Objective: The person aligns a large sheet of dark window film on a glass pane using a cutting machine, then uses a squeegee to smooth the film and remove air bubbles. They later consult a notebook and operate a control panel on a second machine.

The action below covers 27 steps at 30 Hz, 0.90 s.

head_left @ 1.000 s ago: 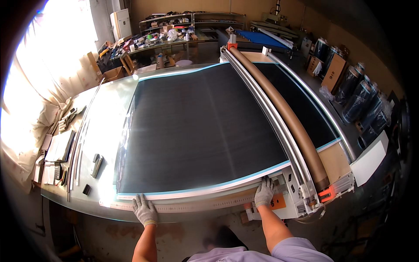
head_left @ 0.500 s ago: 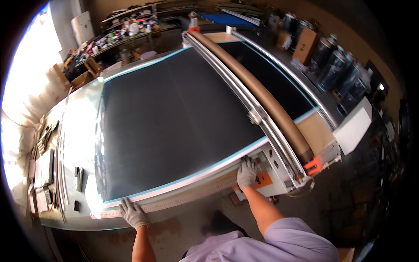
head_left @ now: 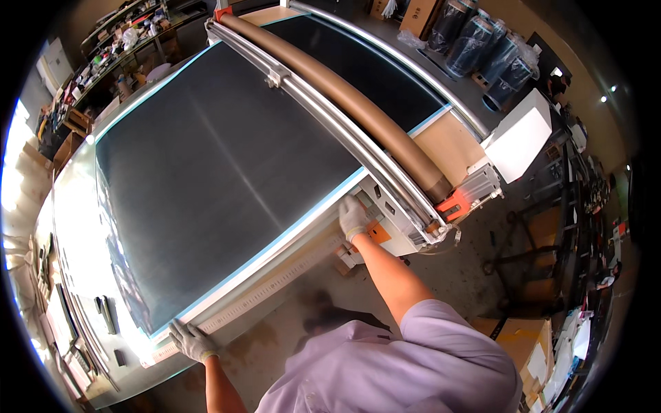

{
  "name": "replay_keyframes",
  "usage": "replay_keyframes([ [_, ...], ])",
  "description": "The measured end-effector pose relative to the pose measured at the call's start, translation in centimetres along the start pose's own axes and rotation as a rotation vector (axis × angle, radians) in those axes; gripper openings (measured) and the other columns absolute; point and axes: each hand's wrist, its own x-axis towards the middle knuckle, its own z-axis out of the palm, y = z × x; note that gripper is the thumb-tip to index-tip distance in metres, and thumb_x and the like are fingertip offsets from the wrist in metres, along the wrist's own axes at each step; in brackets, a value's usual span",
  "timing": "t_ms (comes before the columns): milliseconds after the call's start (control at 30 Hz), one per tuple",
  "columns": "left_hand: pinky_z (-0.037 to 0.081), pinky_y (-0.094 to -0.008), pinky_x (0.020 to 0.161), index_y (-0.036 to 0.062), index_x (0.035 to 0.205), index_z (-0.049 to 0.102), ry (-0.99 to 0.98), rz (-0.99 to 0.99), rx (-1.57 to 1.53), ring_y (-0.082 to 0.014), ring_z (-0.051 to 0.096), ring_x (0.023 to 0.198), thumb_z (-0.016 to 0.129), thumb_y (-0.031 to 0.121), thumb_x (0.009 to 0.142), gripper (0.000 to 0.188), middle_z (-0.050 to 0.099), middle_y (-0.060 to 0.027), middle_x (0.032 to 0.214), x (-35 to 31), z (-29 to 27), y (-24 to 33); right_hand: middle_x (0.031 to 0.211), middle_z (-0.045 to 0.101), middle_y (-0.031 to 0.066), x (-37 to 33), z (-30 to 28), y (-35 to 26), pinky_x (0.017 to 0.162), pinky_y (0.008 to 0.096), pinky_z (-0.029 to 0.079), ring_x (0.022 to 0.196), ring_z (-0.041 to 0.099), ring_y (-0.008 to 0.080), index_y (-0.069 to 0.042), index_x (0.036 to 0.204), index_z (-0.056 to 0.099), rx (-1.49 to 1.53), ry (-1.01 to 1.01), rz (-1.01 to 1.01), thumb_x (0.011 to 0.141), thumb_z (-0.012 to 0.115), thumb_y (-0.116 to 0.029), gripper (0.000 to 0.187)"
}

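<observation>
A large dark sheet [head_left: 227, 172] with a pale blue border and a white margin lies flat on the glass-topped table. My left hand [head_left: 191, 342], in a grey glove, rests open on the sheet's near left corner, next to the long ruler strip [head_left: 265, 281] along the table's front edge. My right hand [head_left: 354, 219], also gloved, lies at the near edge beside the machine's side panel with an orange label [head_left: 376, 232]. Its fingers reach forward, their tips partly hard to make out. A metal rail [head_left: 323, 124] with a small carriage [head_left: 276, 76] crosses the sheet.
Behind the rail runs a long brown roller [head_left: 344, 96] with an orange end bracket [head_left: 453, 205]. A white box-shaped cover [head_left: 518, 135] juts out at the right. Wrapped dark rolls [head_left: 471, 48] stand at the back. A black-handled cutter [head_left: 105, 314] lies at the left; cluttered shelves [head_left: 131, 41] stand behind.
The carriage has slid along the rail toward its far end. My view has turned to the right. Both hands stay at about the same places on the table edge.
</observation>
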Motion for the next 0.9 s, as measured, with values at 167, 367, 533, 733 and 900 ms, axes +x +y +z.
replay_keyframes([
  [167, 0.026, -0.0428, 0.12, 0.0114, 0.152, 0.042, 0.002, 0.016, 0.041, -0.034, 0.032, 0.147, 0.041, 0.037, 0.103, 0.055, 0.038, -0.0105, 0.159, 0.8, 1.0, -0.1, 0.139, 0.057, 0.0248, 4.1, 1.7, 4.4, 0.105, 0.0409, 0.043, 0.127, 0.056, 0.0357, 0.009, 0.137, 0.052, 0.575, 0.514, 0.264, 0.102, 0.04, -0.06, 0.078],
  [367, 0.026, -0.0432, 0.12, 0.0103, 0.15, 0.046, 0.031, -0.001, 0.03, -0.0334, 0.034, 0.146, 0.044, 0.036, 0.103, 0.054, 0.041, -0.0129, 0.157, 0.4, -0.2, 0.3, 0.129, 0.064, 0.0239, 2.2, 1.5, -1.4, 0.104, 0.0414, 0.045, 0.121, 0.06, 0.036, 0.006, 0.126, 0.064, 0.467, 0.492, 0.185, 0.097, 0.05, -0.063, 0.076],
  [533, 0.027, -0.0438, 0.119, 0.0118, 0.148, 0.049, 0.084, 0.019, 0.05, -0.0344, 0.037, 0.144, 0.048, 0.035, 0.1, 0.053, 0.043, -0.0137, 0.156, 0.6, 1.6, -1.5, 0.126, 0.065, 0.0219, 2.3, 1.2, -2.6, 0.101, 0.0422, 0.046, 0.115, 0.062, 0.0355, 0.002, 0.125, 0.065, -0.028, 0.379, 0.368, 0.091, 0.062, -0.057, 0.069],
  [733, 0.026, -0.0489, 0.119, 0.0174, 0.15, 0.046, 0.107, -0.015, -0.032, -0.0379, 0.036, 0.144, 0.054, 0.035, 0.097, 0.056, 0.042, -0.014, 0.155, 0.8, 0.6, -0.3, 0.103, 0.072, 0.0187, 7.6, 3.3, 6.0, 0.081, 0.044, 0.053, 0.089, 0.069, 0.0345, 0.001, 0.105, 0.074, -0.028, 0.456, 0.1, 0.094, 0.065, -0.041, 0.045],
  [900, 0.025, -0.0488, 0.119, 0.0183, 0.149, 0.047, 0.076, -0.043, -0.047, -0.0373, 0.035, 0.144, 0.054, 0.034, 0.098, 0.054, 0.041, -0.0138, 0.156, 0.5, 0.1, 0.2, 0.104, 0.067, 0.0201, 7.6, 3.7, 4.6, 0.078, 0.044, 0.056, 0.088, 0.07, 0.0329, 0.002, 0.1, 0.073, -0.063, 0.43, 0.192, 0.095, 0.068, -0.033, 0.036],
])
